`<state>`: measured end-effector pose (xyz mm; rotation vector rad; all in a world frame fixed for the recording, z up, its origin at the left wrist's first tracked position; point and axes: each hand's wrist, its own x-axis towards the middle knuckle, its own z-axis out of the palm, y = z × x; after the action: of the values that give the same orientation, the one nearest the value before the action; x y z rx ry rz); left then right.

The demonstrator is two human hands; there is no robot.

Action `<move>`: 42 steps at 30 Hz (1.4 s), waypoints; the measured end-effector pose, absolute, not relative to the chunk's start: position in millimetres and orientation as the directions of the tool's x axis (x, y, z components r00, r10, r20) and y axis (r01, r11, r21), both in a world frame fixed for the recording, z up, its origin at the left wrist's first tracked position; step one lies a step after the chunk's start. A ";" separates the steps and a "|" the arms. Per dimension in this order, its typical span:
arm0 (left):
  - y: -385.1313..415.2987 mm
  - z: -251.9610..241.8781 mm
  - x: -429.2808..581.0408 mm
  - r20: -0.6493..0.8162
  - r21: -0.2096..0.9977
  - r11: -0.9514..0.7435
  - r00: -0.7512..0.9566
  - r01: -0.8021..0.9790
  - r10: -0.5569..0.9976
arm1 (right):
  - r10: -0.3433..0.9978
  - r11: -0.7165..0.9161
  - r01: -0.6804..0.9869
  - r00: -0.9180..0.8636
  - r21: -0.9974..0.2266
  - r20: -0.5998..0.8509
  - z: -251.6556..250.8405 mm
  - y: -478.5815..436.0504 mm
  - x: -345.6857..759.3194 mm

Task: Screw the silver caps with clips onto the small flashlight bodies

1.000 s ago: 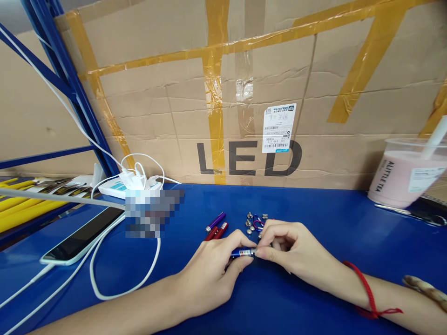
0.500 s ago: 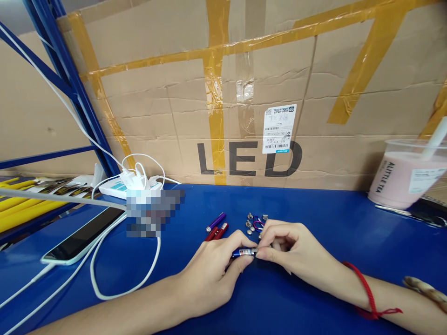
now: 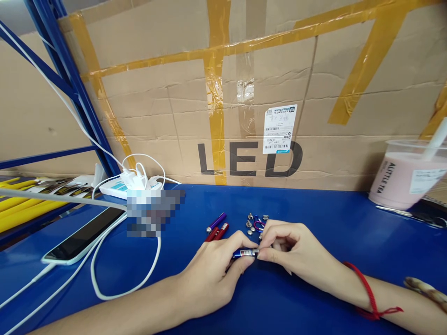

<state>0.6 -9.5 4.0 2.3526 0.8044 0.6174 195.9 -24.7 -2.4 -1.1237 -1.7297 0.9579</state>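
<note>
Between the thumb and fingers of my left hand (image 3: 223, 265) is a small blue laser pointer (image 3: 243, 253) with a white label, lying nearly level just above the table. My right hand (image 3: 284, 244) pinches at its silver end, and the fingertips hide the very tip. Beyond my left hand lie red laser pointers (image 3: 220, 231), partly covered by it, and a purple one (image 3: 216, 223). Small silver metal caps (image 3: 250, 224) and a coloured carabiner clip (image 3: 259, 224) sit just behind my right fingers.
A phone (image 3: 85, 235) with white cables (image 3: 93, 274) and a power strip (image 3: 113, 189) occupy the left side. At the right stand a pink drink cup (image 3: 400, 181) and scissors (image 3: 428, 216). A large cardboard box (image 3: 167, 116) walls off the back of the blue table (image 3: 300, 307).
Both hands stay almost in place around the blue laser pointer. Slightly more of its silver end shows between my fingertips.
</note>
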 end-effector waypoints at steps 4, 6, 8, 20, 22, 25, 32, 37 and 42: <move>-10.6 4.7 0.6 0.243 0.645 -0.660 0.717 0.384 0.654 | 0.936 0.320 0.297 -0.249 -0.900 0.250 -3.4 -25.1 195.9; -11.4 5.0 0.7 0.241 0.647 -0.658 0.716 0.385 0.656 | 0.930 0.337 0.298 -0.253 -0.893 0.267 -3.7 -25.4 196.2; -11.7 5.4 0.9 0.240 0.648 -0.657 0.716 0.384 0.655 | 0.922 0.363 0.294 -0.255 -0.884 0.293 -4.1 -25.1 196.8; -12.8 8.3 1.2 0.244 0.623 -0.674 0.719 0.398 0.651 | 0.917 0.385 0.283 -0.221 -0.878 0.331 -2.3 -23.5 196.0; -13.0 7.1 1.2 0.268 0.605 -0.692 0.718 0.394 0.642 | 0.911 0.404 0.277 -0.209 -0.872 0.356 0.0 -24.7 194.8; -13.2 5.3 1.1 0.287 0.581 -0.708 0.713 0.401 0.639 | 0.874 0.484 0.281 -0.215 -0.829 0.437 1.0 -25.6 194.3; -13.7 7.6 0.9 0.291 0.594 -0.690 0.690 0.413 0.663 | 0.827 0.561 0.314 -0.247 -0.766 0.504 -1.6 -26.0 196.0; -11.1 4.3 1.3 0.287 0.584 -0.692 0.690 0.424 0.665 | 0.801 0.598 0.362 -0.225 -0.715 0.555 -2.5 -27.4 194.3; -8.2 2.7 2.5 0.242 0.580 -0.696 0.726 0.424 0.643 | 0.779 0.616 0.443 -0.219 -0.651 0.588 -3.0 -29.9 193.7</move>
<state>2.5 -8.2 2.7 2.4340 0.8116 0.5958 193.7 -29.9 -3.0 -0.9798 -1.8568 0.4284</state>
